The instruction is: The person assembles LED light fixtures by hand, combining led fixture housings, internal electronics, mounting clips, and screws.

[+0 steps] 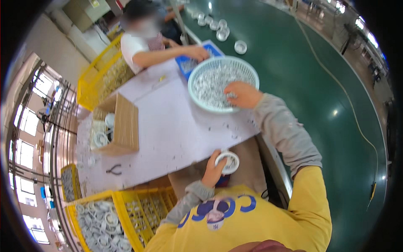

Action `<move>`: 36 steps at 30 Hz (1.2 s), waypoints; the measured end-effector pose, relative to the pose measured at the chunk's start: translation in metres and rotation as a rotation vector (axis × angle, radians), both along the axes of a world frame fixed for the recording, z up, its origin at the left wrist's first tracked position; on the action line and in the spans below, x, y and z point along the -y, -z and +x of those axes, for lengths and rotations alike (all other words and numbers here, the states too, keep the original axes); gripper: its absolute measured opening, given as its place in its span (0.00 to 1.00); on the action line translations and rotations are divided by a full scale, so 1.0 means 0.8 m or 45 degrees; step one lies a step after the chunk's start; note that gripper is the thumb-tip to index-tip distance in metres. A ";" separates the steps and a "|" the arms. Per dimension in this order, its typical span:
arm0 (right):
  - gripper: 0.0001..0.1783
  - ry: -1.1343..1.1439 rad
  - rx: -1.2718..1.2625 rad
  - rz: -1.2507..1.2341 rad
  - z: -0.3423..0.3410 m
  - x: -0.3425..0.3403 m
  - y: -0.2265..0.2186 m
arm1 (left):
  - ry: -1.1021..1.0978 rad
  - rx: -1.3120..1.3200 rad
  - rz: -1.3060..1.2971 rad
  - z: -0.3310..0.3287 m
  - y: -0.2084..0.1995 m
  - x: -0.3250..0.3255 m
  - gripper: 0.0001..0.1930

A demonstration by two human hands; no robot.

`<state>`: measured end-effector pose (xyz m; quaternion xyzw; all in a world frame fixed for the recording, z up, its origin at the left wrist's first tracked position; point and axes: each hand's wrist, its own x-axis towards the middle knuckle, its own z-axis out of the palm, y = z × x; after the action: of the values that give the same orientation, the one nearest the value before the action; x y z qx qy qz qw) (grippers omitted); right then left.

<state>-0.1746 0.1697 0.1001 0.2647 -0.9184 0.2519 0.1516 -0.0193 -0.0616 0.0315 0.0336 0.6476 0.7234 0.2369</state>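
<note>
Here, green belt [302, 122] at three o'clock, white table [168, 122] at nine, open room mid-surface, basket [252, 75] of small parts [212, 84] at one, right hand [243, 95] inside, grip unclear, left hand [212, 171] gripping white ring [237, 163] at five, past table's edge.

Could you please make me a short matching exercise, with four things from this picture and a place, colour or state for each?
Column one:
1. left hand
2. right hand
3. pliers
4. cardboard box

Column two:
A. brown, with white parts inside
B. at the pale round basket of small pieces
C. dark, lying on the white table
D. holding a white ring

Right pairs: 1-D, 2-B, 3-C, 4-A
</note>
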 end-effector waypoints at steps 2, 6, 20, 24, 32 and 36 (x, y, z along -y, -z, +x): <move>0.16 0.089 0.259 0.257 -0.030 0.018 0.010 | -0.001 -0.069 -0.021 -0.001 0.013 0.013 0.14; 0.14 0.091 0.496 0.381 -0.046 0.025 0.008 | -0.037 -0.110 -0.002 -0.005 0.003 0.022 0.12; 0.10 0.181 0.258 0.210 -0.043 0.019 0.006 | 0.286 -0.311 -0.092 0.004 0.033 0.047 0.13; 0.08 0.186 0.241 -0.080 -0.035 0.022 -0.004 | 0.169 -0.214 -0.039 -0.001 0.035 0.059 0.12; 0.07 0.037 0.463 -0.176 -0.031 0.028 -0.007 | 0.068 -0.209 0.109 -0.009 0.014 0.041 0.09; 0.08 0.037 0.538 -0.432 -0.020 0.030 -0.008 | -0.045 -0.349 0.064 -0.023 -0.003 0.031 0.11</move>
<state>-0.1908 0.1456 0.1067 0.1641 -0.8780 0.4496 0.0022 -0.0379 -0.0863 0.0343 0.1267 0.6560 0.7321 0.1326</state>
